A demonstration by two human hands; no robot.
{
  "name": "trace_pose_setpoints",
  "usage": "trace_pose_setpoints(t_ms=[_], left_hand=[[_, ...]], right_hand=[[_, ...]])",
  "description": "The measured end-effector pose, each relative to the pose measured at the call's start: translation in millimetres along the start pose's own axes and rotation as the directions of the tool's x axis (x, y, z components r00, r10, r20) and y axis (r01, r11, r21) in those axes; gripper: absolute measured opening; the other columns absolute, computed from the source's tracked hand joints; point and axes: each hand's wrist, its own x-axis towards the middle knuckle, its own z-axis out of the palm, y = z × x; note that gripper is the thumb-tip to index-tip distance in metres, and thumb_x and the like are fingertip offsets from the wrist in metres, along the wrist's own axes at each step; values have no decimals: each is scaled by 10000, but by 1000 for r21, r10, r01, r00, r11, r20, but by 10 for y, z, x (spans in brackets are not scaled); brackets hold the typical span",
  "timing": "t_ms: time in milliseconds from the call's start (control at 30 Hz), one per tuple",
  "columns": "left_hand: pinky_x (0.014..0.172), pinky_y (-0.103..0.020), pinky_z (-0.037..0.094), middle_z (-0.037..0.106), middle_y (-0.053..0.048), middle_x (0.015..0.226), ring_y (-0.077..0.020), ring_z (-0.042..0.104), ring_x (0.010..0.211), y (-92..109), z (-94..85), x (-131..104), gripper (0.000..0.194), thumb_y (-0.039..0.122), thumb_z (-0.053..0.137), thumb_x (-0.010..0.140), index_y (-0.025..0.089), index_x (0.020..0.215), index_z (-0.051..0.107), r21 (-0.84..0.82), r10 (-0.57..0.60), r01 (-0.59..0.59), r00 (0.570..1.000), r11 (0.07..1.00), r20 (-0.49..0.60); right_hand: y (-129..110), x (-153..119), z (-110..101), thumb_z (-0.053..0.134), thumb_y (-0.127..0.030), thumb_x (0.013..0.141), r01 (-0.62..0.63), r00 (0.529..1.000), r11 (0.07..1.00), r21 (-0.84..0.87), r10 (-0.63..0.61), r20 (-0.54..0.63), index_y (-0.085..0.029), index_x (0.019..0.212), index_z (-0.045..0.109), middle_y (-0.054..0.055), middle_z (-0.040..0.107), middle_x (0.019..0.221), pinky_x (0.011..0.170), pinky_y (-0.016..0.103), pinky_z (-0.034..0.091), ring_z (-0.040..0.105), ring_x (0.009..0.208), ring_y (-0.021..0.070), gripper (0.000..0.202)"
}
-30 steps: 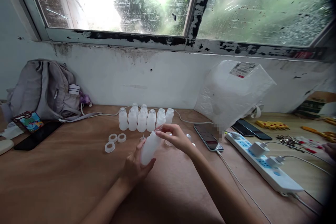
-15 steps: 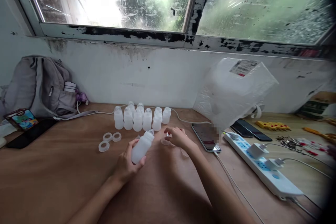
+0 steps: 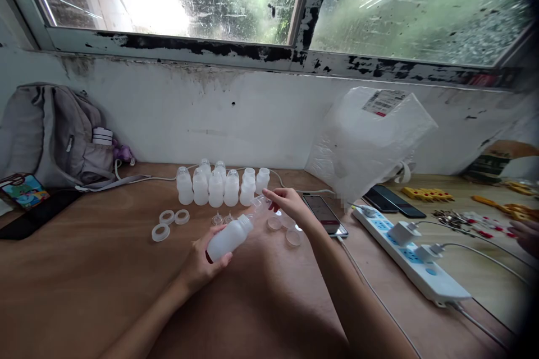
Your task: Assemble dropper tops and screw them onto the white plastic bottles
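Observation:
My left hand (image 3: 201, 261) is wrapped round a frosted white baby bottle (image 3: 229, 239), tilted with its top up to the right. A clear nipple (image 3: 249, 218) shows faintly at that top. Between the fingertips of my right hand (image 3: 286, 203) is a clear bottle cap (image 3: 259, 202), just above the nipple and apart from it as far as I can see. Below my right hand several clear caps (image 3: 293, 236) lie on the table. Two loose clear nipples (image 3: 217, 219) stand behind the held bottle, and three white rings (image 3: 160, 232) lie to the left.
Several frosted bottles (image 3: 216, 189) stand in rows near the wall. Right of my arm are a phone (image 3: 324, 215) with a cable and a white power strip (image 3: 404, 252). A plastic bag (image 3: 362, 140) leans on the wall; a backpack (image 3: 54, 134) sits far left. Another person's hand (image 3: 526, 235) shows at right.
My right hand has lifted a clear cap off the table and brought it up towards the bottle's top. The bottle in my left hand has tipped further over. The view has shifted slightly.

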Motion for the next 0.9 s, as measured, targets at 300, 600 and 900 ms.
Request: trace_pose_setpoints(t_ms=[300, 600, 900], left_hand=[[713, -277, 451, 555, -54, 1059, -184, 548, 845, -7, 7, 10, 454, 298, 530, 674, 198, 1107, 437, -49, 2, -4, 999, 999, -48], [622, -234, 453, 577, -42, 976, -152, 551, 744, -3, 4, 7, 454, 314, 536, 665, 177, 1088, 444, -89, -27, 19, 996, 996, -91], [621, -240, 468, 579, -44, 919, -152, 555, 730, -6, 85, -32, 430, 280, 542, 636, 168, 1037, 434, -76, -24, 13, 989, 997, -146]], right_hand=[[-93, -52, 103, 497, -535, 688, 64, 988, 998, 26, -67, 139, -139, 613, 580, 23, 572, 540, 414, 194, 364, 492, 455, 94, 411], [-161, -110, 198, 484, -529, 707, 44, 970, 992, 120, -71, 231, -140, 638, 546, 15, 578, 552, 430, 190, 379, 489, 434, 74, 400], [-120, -112, 350, 540, -480, 682, -46, 959, 936, 349, -57, 278, -163, 651, 460, -30, 488, 520, 323, 160, 267, 411, 388, 52, 329]])
